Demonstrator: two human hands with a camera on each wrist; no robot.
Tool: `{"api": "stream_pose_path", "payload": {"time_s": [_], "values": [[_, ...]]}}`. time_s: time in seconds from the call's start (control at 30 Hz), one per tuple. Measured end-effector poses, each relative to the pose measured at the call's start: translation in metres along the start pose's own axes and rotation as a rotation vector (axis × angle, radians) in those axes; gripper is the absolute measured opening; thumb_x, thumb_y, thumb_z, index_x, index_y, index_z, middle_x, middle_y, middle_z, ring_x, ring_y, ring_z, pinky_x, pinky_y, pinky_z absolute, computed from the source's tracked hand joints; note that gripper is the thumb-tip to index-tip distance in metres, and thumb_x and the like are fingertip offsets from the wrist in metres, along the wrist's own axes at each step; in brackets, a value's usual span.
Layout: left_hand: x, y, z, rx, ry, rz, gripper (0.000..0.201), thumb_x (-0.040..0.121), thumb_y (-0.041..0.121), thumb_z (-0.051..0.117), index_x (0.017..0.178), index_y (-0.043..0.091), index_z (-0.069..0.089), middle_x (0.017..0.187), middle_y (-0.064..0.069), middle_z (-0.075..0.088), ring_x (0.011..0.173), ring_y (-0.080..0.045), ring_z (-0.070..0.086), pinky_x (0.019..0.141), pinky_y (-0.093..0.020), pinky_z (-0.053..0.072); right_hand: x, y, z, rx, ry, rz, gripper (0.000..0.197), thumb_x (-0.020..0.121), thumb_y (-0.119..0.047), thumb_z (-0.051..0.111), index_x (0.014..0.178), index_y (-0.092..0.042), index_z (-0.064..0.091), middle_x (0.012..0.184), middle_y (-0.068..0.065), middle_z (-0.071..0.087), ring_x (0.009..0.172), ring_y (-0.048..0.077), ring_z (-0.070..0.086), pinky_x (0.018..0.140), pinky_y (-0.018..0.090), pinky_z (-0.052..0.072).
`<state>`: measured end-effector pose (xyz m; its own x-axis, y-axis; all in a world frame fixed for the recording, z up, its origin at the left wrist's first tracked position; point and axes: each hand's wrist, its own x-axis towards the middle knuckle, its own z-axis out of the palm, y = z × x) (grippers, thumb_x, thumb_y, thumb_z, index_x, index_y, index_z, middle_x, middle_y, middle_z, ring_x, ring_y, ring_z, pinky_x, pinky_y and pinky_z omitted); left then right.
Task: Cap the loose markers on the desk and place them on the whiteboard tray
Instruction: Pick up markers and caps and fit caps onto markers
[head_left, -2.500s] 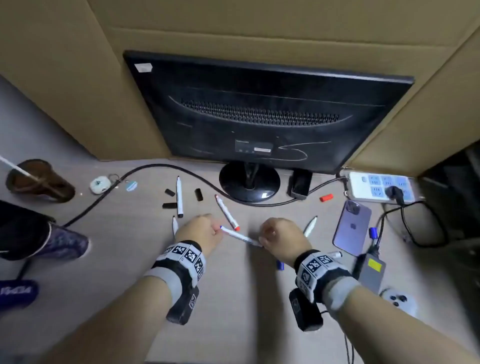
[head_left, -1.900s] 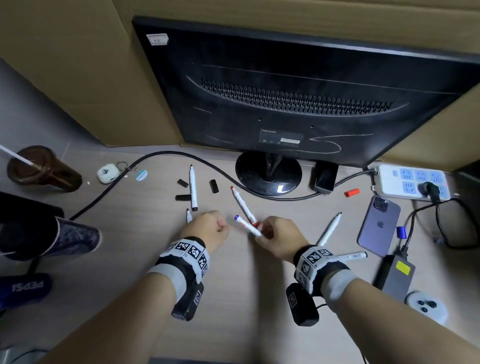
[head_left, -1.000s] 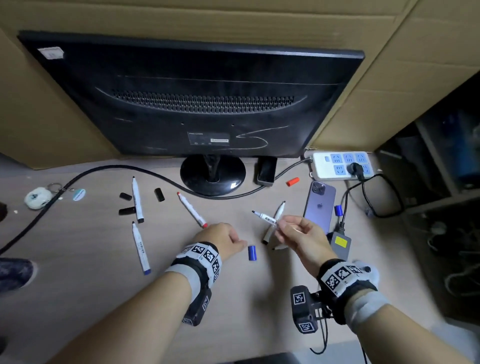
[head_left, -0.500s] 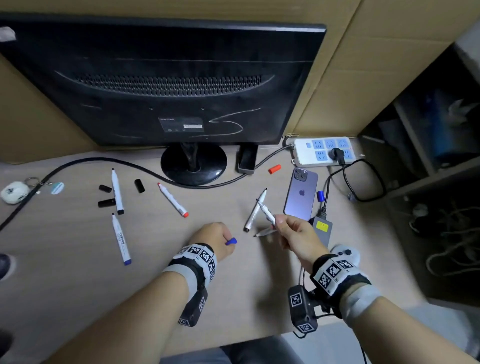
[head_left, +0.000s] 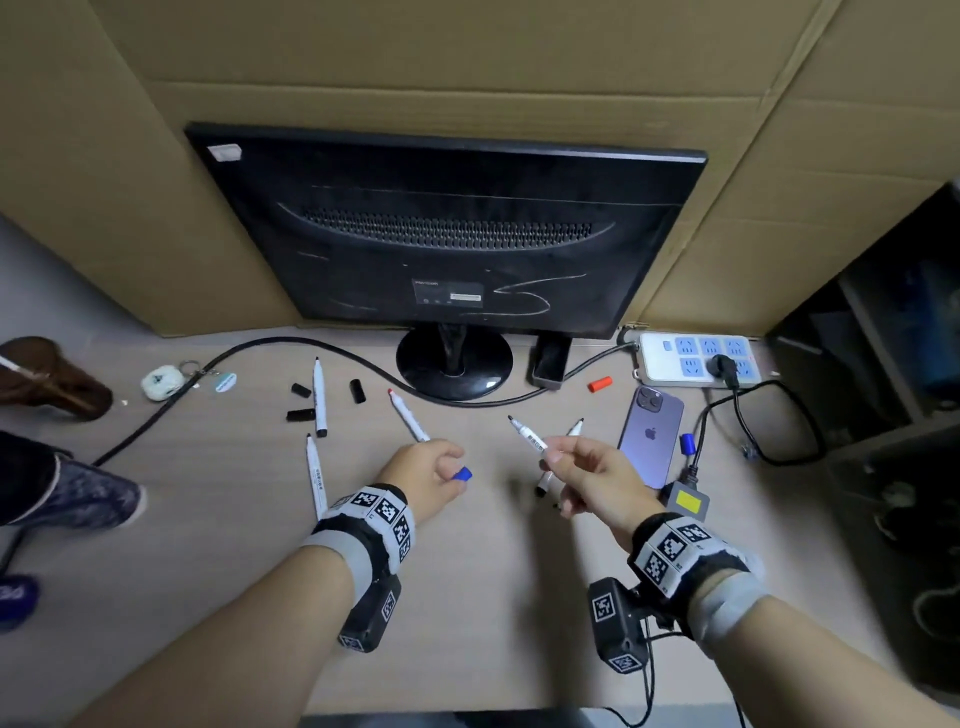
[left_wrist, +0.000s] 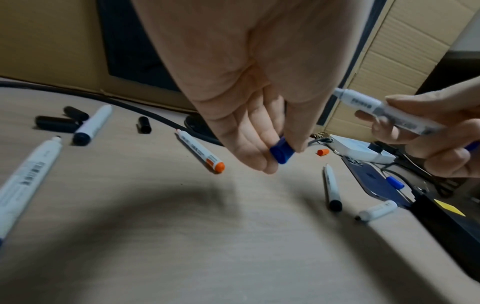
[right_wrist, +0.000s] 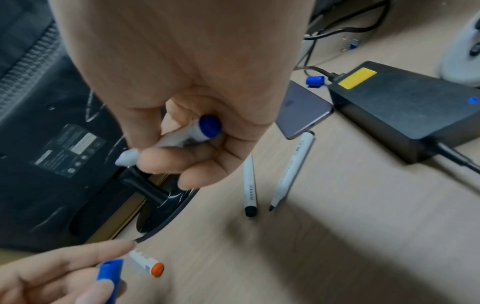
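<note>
**Blue cap in one hand, blue-ended marker in the other, not yet joined**

Blue plastic is what I watch: my left hand (head_left: 427, 475) pinches the blue cap (head_left: 462, 474) between thumb and fingertips, just above the desk (head_left: 467, 597). My right hand (head_left: 587, 480) is curled round the uncapped marker (head_left: 529, 437), nib pointing up and away toward the monitor (head_left: 447, 234); the right wrist view shows its blue butt end against my palm. Cap and nib are near each other but apart.

I judge the capping step is about to start. The risks I see:

- The nib points away from the cap, so I must turn one of them; a skewed push could smear ink on my fingers or flick the small cap out of a light pinch.
- A dropped cap could roll among the cables by the power strip (head_left: 693, 359) or the phone (head_left: 650, 436).
- A second blue cap (head_left: 688, 443) and an orange cap (head_left: 600, 384) lie loose; mixing colours is easy.

Other uncapped markers are scattered on the desk. No whiteboard tray is in view
</note>
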<state>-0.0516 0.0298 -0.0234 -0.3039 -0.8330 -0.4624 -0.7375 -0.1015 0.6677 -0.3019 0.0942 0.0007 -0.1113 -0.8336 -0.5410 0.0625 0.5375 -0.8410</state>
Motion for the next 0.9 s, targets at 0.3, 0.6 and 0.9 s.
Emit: {"api": "stream_pose_path", "payload": {"time_s": [0.3,0.6,0.9], "values": [[-0.006,-0.005,-0.022,-0.043,0.056,0.043,0.023,0.076,0.006,0.081,0.083,0.024,0.07,0.09,0.003,0.072,0.078,-0.018,0.072,0.077,-0.023,0.059,-0.008,-0.011,0.021,-0.292,-0.096,-0.037,0.012,0.085,-0.012,0.084,0.096,-0.016,0.085,0.069,-0.005,0.069,0.053,0.001,0.056,0.05,0.026,0.056],[-0.01,-0.004,-0.025,-0.025,0.039,0.097,0.018,0.077,0.007,0.08,0.087,0.02,0.073,0.087,0.005,0.074,0.074,-0.011,0.069,0.073,-0.019,0.057,-0.01,-0.015,0.03,-0.316,-0.111,-0.07,0.014,0.084,-0.012,0.084,0.098,-0.014,0.085,0.074,0.001,0.07,0.053,0.001,0.055,0.05,0.025,0.055],[-0.014,0.005,-0.025,-0.022,-0.061,0.206,0.02,0.073,0.012,0.085,0.089,0.024,0.08,0.094,0.004,0.069,0.083,-0.017,0.068,0.08,-0.025,0.057,-0.009,-0.007,0.031,-0.34,-0.129,-0.091,0.013,0.085,-0.017,0.084,0.098,-0.02,0.085,0.076,0.005,0.068,0.061,0.01,0.053,0.05,0.025,0.054]]}}
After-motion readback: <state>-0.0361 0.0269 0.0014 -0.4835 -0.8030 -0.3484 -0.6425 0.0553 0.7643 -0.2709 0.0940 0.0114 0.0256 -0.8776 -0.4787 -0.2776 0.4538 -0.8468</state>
